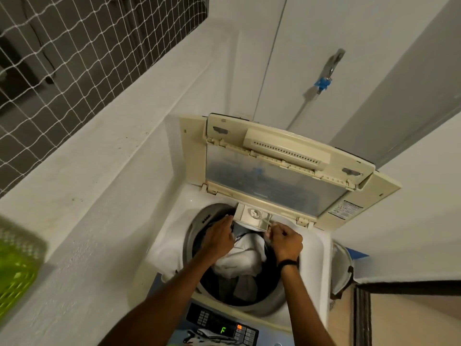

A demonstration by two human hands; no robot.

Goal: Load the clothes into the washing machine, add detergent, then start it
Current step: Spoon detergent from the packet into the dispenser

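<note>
A white top-loading washing machine (172, 236) stands below me with its folding lid (282, 171) raised. White and dark clothes (239, 263) fill the drum. At the drum's far rim a cream detergent drawer (253, 217) is pulled out. My left hand (219, 236) lies with straight fingers against the drawer's left corner. My right hand (284, 239) is curled at the drawer's right front corner and pinches it. A black band circles my right wrist. The control panel (224, 327) at the near edge shows a lit green "F".
A green plastic basket (17, 265) sits blurred on the white ledge at left. A netted window opening (62, 58) is above it. A tap with a blue fitting (329, 71) and hose hangs on the wall behind the machine. A bucket (341, 268) stands at the machine's right.
</note>
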